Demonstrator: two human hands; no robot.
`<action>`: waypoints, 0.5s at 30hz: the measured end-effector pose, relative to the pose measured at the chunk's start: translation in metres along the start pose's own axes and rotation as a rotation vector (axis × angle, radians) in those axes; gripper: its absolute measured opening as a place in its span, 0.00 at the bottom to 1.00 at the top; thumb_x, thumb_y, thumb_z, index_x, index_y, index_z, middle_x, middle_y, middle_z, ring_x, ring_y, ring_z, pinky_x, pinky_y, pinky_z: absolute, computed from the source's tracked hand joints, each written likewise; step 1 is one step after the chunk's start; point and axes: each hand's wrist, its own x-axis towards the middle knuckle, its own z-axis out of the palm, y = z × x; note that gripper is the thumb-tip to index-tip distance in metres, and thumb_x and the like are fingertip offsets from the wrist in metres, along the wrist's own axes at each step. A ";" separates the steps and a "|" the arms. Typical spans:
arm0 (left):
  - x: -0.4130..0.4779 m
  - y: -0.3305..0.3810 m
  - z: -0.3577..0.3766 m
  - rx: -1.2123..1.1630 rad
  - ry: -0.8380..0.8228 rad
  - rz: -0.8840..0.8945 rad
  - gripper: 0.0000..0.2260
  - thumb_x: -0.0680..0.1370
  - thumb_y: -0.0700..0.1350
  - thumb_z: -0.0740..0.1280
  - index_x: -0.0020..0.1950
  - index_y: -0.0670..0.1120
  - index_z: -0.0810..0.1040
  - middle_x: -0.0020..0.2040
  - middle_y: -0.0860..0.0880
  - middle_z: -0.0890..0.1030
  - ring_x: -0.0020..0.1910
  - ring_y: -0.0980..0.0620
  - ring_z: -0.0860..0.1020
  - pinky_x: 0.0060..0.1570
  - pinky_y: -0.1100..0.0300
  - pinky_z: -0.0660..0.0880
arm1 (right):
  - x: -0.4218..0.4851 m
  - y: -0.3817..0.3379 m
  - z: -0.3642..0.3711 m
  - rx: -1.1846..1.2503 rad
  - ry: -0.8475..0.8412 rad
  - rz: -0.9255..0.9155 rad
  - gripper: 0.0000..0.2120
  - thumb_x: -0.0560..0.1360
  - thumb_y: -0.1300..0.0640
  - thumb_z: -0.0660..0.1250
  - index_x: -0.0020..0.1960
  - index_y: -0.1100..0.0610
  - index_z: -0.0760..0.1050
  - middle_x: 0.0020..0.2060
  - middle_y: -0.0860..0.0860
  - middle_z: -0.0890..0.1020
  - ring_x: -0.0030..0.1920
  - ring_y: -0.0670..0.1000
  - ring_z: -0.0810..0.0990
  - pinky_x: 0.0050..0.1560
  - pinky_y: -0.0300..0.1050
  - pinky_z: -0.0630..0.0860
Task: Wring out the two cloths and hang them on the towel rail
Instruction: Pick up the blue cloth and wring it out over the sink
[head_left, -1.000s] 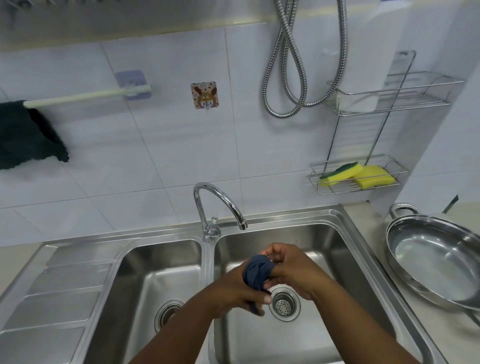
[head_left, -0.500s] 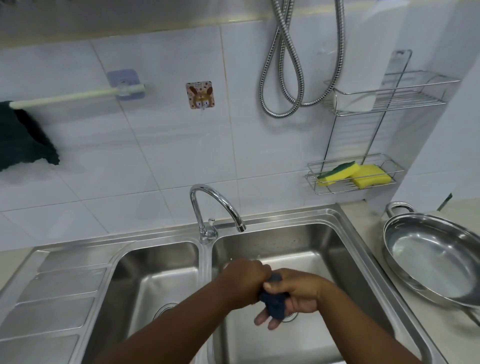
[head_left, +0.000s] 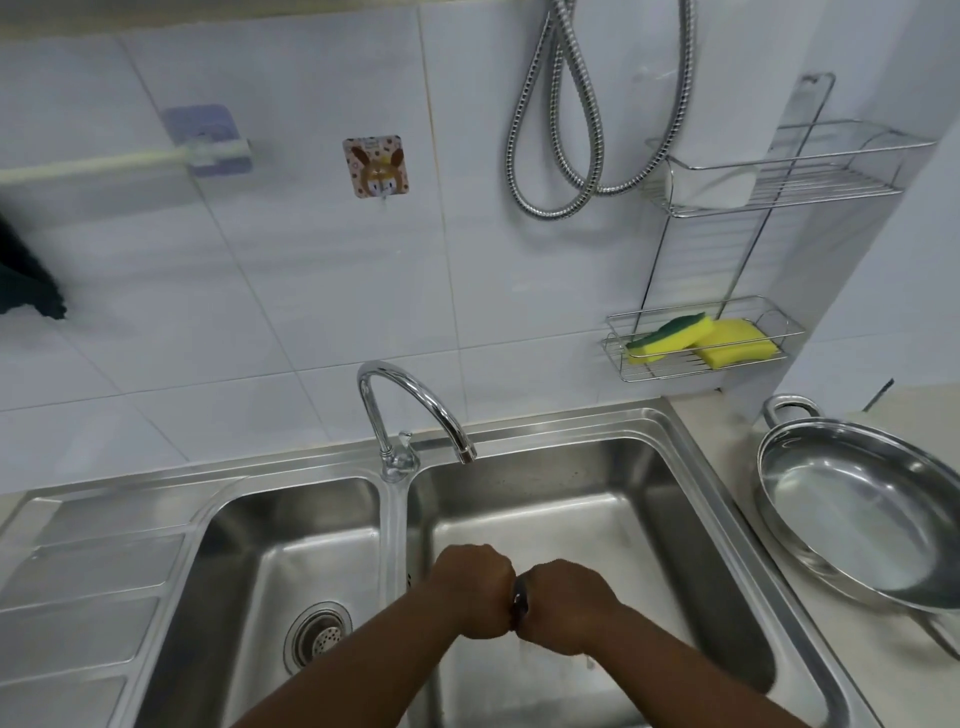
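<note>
Over the right basin of the steel double sink (head_left: 696, 467), my left hand (head_left: 470, 592) and my right hand (head_left: 563, 605) are clenched fist to fist around a dark blue cloth (head_left: 519, 605). Only a thin strip of the cloth shows between the fists, and a few drops fall below them. On the wall at the upper left runs the white towel rail (head_left: 104, 161). A dark green cloth (head_left: 31, 280) hangs from it at the left edge of the view, mostly cut off.
A chrome tap (head_left: 410, 410) arches over the divider between the basins. A steel pan (head_left: 862, 514) sits on the counter to the right. A wire rack (head_left: 701, 364) holds two yellow sponges; a shower hose (head_left: 576, 130) loops above; a draining board (head_left: 88, 587) lies left.
Both hands sank lower into the right basin and closed tight together, so the blue cloth is now almost hidden between the fists. The view shifted right, cutting off more of the green cloth.
</note>
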 end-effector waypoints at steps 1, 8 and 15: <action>0.003 0.002 -0.001 -0.099 -0.108 -0.046 0.09 0.71 0.47 0.66 0.39 0.42 0.80 0.33 0.45 0.78 0.41 0.42 0.81 0.43 0.53 0.78 | 0.001 0.005 0.006 -0.159 0.141 -0.097 0.05 0.68 0.51 0.67 0.40 0.50 0.80 0.33 0.48 0.81 0.35 0.51 0.80 0.29 0.39 0.64; -0.001 -0.003 0.001 -0.896 -0.603 -0.308 0.14 0.65 0.40 0.71 0.24 0.49 0.70 0.23 0.50 0.67 0.22 0.53 0.63 0.27 0.59 0.62 | 0.008 0.023 0.024 -0.486 0.438 -0.372 0.11 0.60 0.52 0.70 0.24 0.50 0.69 0.17 0.47 0.71 0.15 0.49 0.68 0.24 0.36 0.54; -0.005 -0.007 0.028 -0.650 -0.055 -0.021 0.24 0.71 0.41 0.74 0.65 0.46 0.71 0.63 0.46 0.74 0.58 0.49 0.75 0.58 0.56 0.74 | 0.004 0.011 0.017 0.312 -0.050 0.222 0.06 0.66 0.53 0.69 0.41 0.54 0.78 0.35 0.50 0.79 0.36 0.50 0.79 0.34 0.38 0.70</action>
